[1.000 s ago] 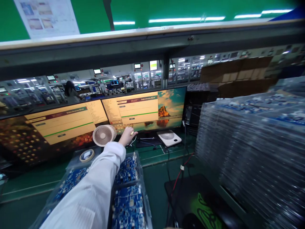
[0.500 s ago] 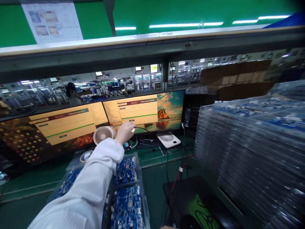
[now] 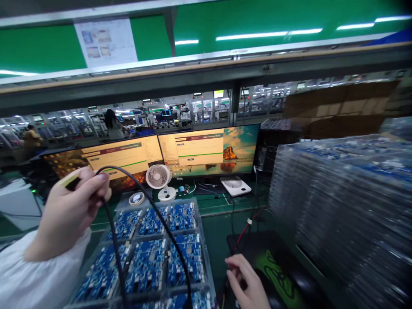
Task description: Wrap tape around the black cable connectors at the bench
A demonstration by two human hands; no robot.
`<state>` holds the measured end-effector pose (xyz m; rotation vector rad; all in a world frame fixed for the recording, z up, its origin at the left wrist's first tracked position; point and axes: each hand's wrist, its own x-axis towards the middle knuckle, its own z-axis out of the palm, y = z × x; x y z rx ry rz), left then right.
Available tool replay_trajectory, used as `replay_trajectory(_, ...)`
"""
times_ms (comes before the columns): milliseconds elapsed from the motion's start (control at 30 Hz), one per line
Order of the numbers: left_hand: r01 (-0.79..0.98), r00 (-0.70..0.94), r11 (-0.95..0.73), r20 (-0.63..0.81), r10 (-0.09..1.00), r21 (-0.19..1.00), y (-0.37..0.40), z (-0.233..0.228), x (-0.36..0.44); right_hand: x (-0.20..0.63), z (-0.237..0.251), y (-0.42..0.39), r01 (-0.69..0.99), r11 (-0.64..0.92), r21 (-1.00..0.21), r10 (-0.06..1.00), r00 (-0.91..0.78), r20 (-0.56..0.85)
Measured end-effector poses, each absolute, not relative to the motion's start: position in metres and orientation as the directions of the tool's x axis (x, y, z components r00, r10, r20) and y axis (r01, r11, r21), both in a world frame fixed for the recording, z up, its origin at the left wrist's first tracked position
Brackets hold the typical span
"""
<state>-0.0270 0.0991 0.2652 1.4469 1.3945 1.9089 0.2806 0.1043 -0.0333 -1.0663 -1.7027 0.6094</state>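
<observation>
At the left, my left hand (image 3: 79,204) is raised and closed on a black cable (image 3: 165,222). The cable loops up from its fingers and hangs down across a clear plastic tray (image 3: 207,266) of blue circuit boards (image 3: 146,262). My right hand (image 3: 246,281) is low, between the tray and a black mouse pad (image 3: 246,242) with a green emblem. Its fingers are curled together, and whatever they may hold is hidden. Just above that hand runs a thin red wire (image 3: 241,234) with a white tag.
Tall stacks of clear trays (image 3: 322,214) rise at the right. Behind the board tray stand a small round fan (image 3: 159,177), a roll of tape (image 3: 136,198) and a flat white fan unit (image 3: 236,186). Two monitors (image 3: 199,150) line the back, beneath a shelf beam (image 3: 193,79).
My left hand has drawn back from the monitors to the near left, bringing the black cable over the tray. More of my right hand has come into view, and the view has shifted left.
</observation>
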Motion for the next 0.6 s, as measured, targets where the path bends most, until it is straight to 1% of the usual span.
replay_trajectory(67, 0.253, -0.464, -0.415, 0.486, 0.740, 0.874, 0.076, 0.262, -0.032, 0.273, -0.031, 0.100, 0.319, 0.501, -0.805, 0.863, -0.109, 0.494)
replay_trajectory(100, 0.290, -0.465, -0.400, 0.494, 0.735, 0.869, 0.067, 0.260, -0.035, 0.266, -0.028, 0.096, 0.278, 0.521, -0.807, 0.853, -0.151, 0.499)
replay_trajectory(167, 0.363, -0.437, -0.344, 0.485, 0.757, 0.866, 0.053, 0.253, -0.040, 0.251, -0.021, 0.088, 0.166, 0.549, -0.819, 0.817, -0.312, 0.485)
replay_trajectory(233, 0.429, -0.380, -0.245, 0.420, 0.824, 0.869, 0.047, 0.240, -0.048, 0.236, -0.009, 0.080, 0.074, 0.528, -0.846, 0.742, -0.525, 0.418)
replay_trajectory(267, 0.475, -0.345, -0.176, 0.367, 0.864, 0.862, 0.047, 0.232, -0.053, 0.229, -0.003, 0.077, 0.060, 0.497, -0.866, 0.701, -0.616, 0.359)
replay_trajectory(333, 0.579, -0.310, -0.040, 0.266, 0.913, 0.814, 0.052, 0.212, -0.069, 0.219, 0.010, 0.073, 0.083, 0.467, -0.880, 0.652, -0.705, 0.279)
replay_trajectory(400, 0.612, -0.318, 0.023, 0.219, 0.922, 0.790, 0.061, 0.190, -0.089, 0.217, 0.019, 0.074, 0.158, 0.452, -0.878, 0.700, -0.673, 0.239)
replay_trajectory(500, 0.634, -0.364, 0.100, 0.182, 0.914, 0.767, 0.070, 0.157, -0.121, 0.226, 0.026, 0.082, 0.275, 0.424, -0.863, 0.806, -0.550, 0.221)
replay_trajectory(600, 0.659, -0.423, 0.141, 0.209, 0.882, 0.738, 0.062, 0.125, -0.148, 0.245, 0.032, 0.100, 0.379, 0.434, -0.817, 0.853, -0.465, 0.237)
